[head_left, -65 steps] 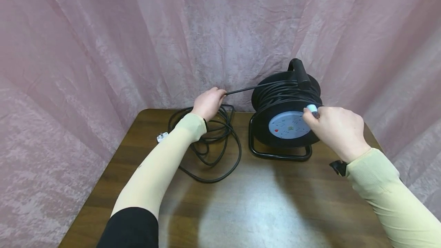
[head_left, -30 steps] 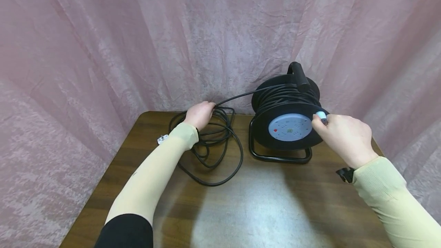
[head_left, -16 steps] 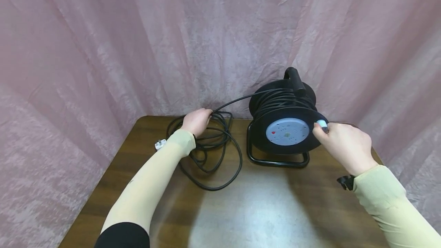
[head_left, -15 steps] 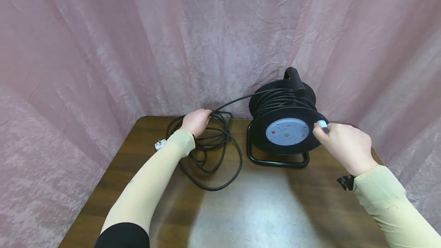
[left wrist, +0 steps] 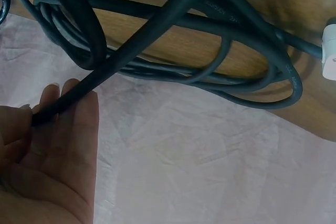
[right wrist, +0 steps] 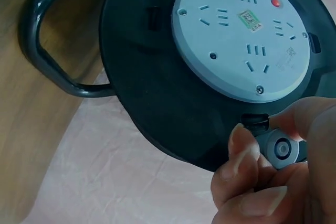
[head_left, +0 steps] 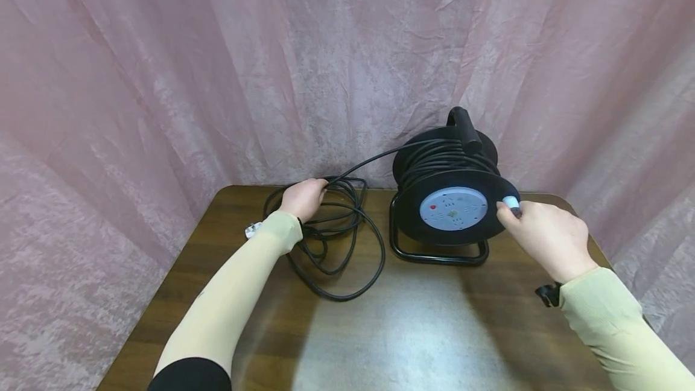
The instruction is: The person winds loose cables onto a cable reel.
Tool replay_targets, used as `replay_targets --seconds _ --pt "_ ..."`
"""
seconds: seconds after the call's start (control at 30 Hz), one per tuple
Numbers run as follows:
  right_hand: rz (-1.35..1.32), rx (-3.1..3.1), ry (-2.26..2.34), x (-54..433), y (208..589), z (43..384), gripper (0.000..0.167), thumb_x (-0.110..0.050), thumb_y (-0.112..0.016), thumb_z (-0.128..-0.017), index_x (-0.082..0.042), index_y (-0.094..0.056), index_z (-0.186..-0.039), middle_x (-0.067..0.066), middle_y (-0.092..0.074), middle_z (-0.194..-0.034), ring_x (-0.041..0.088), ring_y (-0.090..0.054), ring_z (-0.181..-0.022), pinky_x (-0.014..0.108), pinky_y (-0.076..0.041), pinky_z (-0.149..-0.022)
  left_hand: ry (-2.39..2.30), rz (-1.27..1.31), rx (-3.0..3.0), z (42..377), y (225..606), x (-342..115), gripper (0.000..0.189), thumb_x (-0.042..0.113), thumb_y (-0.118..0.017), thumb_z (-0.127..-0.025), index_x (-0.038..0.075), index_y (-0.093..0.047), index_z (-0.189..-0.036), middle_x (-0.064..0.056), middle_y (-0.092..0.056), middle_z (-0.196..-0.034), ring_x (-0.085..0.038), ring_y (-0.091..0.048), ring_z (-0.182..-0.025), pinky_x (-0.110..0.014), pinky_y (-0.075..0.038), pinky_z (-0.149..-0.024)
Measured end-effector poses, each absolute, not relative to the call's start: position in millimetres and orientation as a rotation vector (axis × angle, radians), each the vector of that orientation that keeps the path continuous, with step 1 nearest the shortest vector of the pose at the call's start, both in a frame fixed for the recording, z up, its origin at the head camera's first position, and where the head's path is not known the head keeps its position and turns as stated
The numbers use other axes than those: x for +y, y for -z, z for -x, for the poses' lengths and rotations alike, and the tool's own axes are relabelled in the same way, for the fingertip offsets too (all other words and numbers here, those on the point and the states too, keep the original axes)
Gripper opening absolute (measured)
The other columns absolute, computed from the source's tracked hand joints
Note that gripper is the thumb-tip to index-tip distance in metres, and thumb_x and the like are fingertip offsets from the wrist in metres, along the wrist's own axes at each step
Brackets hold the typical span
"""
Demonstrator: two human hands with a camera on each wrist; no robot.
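Note:
In the head view a black cable reel (head_left: 412, 219) stands upright on the right, its drum wound with black cable. A grey socket panel (right wrist: 239, 40) with a red button faces the front. My right hand (head_left: 551, 237) grips the pale winding knob (head_left: 511, 202) at the rim, fingers and thumb around it in the right wrist view. My left hand (head_left: 302, 200) pinches the loose cable (left wrist: 142, 40) between thumb and fingers. From there the cable rises to the top of the drum. Beneath and beside this hand lie loose cable loops (head_left: 374, 270) on the table.
A white plug (head_left: 252, 230) lies left of the loops, partly covered by the left sleeve. The wooden table (head_left: 412, 330) reaches back to a pink curtain (head_left: 347, 65). The reel's black tube frame (head_left: 440, 258) rests on the tabletop, and its carrying handle (head_left: 464, 128) sticks up on top.
My left hand has moved left and down along the cable, lowering it toward the loops. My right hand and the knob have shifted right and down around the reel. The view has tilted slightly.

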State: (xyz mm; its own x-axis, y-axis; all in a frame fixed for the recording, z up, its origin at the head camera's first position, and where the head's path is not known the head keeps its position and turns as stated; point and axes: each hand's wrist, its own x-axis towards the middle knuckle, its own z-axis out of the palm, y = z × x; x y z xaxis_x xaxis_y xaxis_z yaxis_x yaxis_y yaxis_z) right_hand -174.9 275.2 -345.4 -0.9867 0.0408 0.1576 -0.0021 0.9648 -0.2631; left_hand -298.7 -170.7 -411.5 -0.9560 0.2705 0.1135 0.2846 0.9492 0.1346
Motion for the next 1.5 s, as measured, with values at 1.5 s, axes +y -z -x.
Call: replay_targets --seconds 1.5 --pt "0.074 -3.08 -0.437 283 377 184 0.063 -0.055 -0.029 -0.103 -0.014 -0.046 -0.059 0.005 -0.043 -0.059 0.027 -0.044 -0.054 0.043 -0.034 -0.041 0.29 0.411 -3.074 300 407 -167 0.037 0.021 -0.052 -0.11 0.008 -0.058 -0.144 -0.012 -0.064 -0.137 -0.029 -0.064 -0.12 -0.046 -0.054 -0.096"
